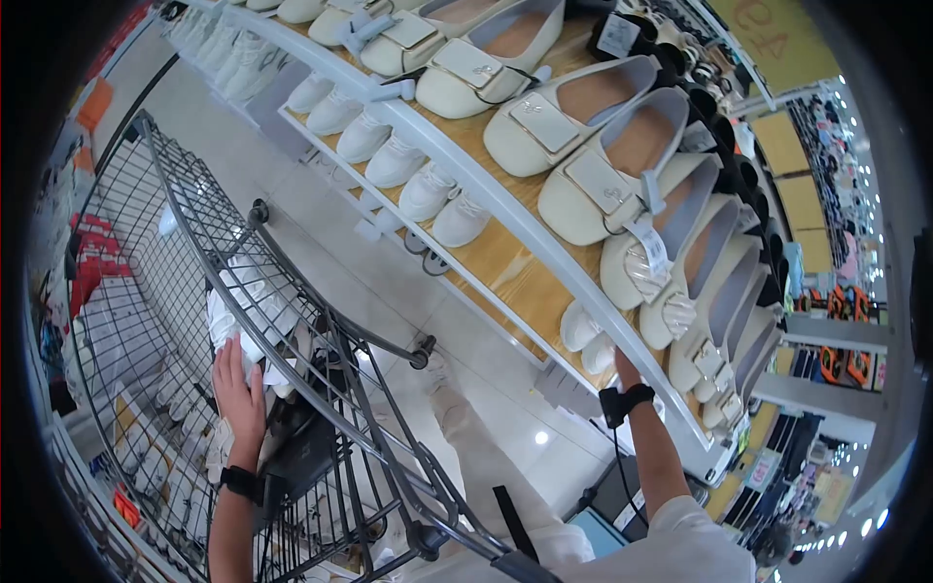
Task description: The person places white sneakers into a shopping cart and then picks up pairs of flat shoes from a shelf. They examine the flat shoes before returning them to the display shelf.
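My left hand [236,389] is inside the wire shopping cart [199,228], its fingers stretched out and lying against a white item [228,316] that looks like a shoe, though its kind is not certain. On the right, my right hand [627,369] reaches to the lower shelf [505,277], beside a pair of white shoes [580,326]. The upper shelf's edge [544,238] hides most of this hand, so its fingers do not show. Cream flat shoes [578,194] with square buckles line the upper shelf, some with paper tags [649,245].
White sneakers [394,160] stand in a row along the lower shelf. Black shoes [743,175] fill the rack's far side. A pale tiled floor [321,243] lies between cart and rack. Yellow-topped displays [792,160] stand further right.
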`<action>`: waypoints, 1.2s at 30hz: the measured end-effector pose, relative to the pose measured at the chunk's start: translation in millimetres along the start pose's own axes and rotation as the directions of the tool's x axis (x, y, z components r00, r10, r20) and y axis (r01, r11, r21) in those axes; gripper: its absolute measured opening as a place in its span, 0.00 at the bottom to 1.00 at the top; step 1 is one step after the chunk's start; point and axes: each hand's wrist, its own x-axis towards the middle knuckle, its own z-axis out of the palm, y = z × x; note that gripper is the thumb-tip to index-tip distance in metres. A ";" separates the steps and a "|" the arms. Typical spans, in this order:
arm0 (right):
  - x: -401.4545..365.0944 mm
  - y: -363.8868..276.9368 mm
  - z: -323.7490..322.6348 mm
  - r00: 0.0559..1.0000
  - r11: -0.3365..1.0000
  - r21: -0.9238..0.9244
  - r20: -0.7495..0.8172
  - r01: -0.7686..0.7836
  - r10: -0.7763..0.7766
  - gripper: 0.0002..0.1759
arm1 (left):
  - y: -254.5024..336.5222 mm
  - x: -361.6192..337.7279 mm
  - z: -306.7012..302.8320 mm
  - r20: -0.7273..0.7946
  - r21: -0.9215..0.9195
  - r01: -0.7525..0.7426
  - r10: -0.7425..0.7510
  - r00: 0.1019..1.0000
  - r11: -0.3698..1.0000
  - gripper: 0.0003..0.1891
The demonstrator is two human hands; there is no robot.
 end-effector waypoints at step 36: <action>22.1 -92.7 30.4 0.984 0.581 0.808 -0.009 -0.097 0.177 0.26 | 7.2 13.3 -43.6 0.229 0.017 -0.029 0.024 0.973 0.999 0.32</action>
